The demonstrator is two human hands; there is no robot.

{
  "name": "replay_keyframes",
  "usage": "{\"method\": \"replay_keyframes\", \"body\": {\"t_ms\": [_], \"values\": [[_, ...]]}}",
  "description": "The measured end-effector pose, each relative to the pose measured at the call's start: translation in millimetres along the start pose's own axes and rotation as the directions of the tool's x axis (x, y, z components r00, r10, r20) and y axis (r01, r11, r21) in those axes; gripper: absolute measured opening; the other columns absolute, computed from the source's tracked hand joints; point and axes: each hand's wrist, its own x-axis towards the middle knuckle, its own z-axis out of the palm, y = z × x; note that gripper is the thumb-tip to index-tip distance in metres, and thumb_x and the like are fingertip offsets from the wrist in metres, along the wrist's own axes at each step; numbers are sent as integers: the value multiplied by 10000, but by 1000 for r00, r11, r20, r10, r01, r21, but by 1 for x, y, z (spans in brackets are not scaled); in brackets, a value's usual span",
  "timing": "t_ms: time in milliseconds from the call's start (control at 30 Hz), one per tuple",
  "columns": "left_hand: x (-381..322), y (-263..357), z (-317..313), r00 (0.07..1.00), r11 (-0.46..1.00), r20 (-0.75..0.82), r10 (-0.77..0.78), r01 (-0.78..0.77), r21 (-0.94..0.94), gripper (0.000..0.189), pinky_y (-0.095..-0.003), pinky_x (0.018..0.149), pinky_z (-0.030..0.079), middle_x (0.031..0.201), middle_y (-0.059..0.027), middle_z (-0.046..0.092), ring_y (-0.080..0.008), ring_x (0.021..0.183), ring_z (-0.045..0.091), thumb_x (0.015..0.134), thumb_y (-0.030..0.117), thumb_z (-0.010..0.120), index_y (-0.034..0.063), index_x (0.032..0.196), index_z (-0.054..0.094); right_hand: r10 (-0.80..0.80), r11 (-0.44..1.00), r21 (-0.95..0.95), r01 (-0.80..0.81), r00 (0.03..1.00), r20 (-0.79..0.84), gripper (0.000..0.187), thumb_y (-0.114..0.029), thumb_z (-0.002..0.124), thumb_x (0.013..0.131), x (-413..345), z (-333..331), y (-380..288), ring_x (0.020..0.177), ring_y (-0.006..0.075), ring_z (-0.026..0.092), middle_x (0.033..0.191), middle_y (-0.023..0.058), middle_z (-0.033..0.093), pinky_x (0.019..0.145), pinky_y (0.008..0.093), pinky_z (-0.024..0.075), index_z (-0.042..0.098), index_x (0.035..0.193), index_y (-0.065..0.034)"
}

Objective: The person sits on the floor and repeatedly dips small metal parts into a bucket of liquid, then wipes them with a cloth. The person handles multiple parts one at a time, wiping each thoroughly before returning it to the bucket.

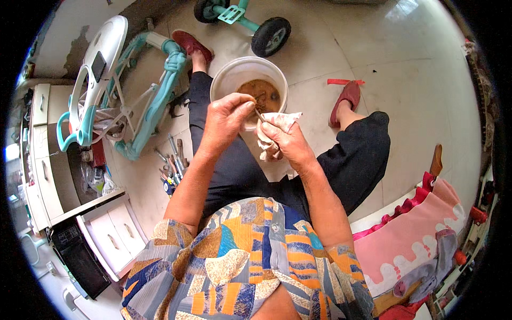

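My left hand point(228, 122) pinches one end of a thin, dark, rod-like piece point(259, 115) between thumb and fingertips. My right hand point(290, 146) grips a crumpled pale cloth point(269, 149) with reddish marks, and the other end of the thin piece runs into it under the thumb. Both hands are over the near rim of a white plastic bucket point(218, 82) between my legs. Murky brown liquid point(250, 86) stands in the bucket, with some small dark objects in it that are too unclear to name.
Several hand tools point(175, 156) stand bunched by my left leg, beside a tape measure point(168, 187). A teal and white folding frame point(150, 116) lies at the left. Beyond the bucket is a black wheel point(271, 37) on a teal axle. Pink fabric point(408, 236) covers something at the right.
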Motion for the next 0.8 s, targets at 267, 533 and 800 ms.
{"method": "replay_keyframes", "body": {"t_ms": [267,533,800], "values": [[-34,-9,21,993,982,-19,-116,117,148,143,-272,507,453,621,-101,585,-116,551,559,853,103,536,-33,829,577,-287,586,-776,233,955,70,145,-174,551,820,-2,1,13,726,323,615,806,138,629,640,407,480,592,840,-36],[-35,2,-24,950,958,-123,-286,285,-20,158,-209,302,319,539,-45,551,-85,335,437,893,166,518,35,822,571,-385,236,-896,376,883,269,230,-184,660,630,-6,12,-7,779,297,611,820,96,611,695,400,487,596,823,-77],[-37,6,-23,930,930,23,-367,367,-28,202,-205,304,312,521,-50,552,-89,320,436,911,206,494,29,851,571,-517,74,-916,394,801,303,232,-144,669,590,-10,0,-2,707,254,589,781,80,586,678,361,487,604,802,-78]]}}
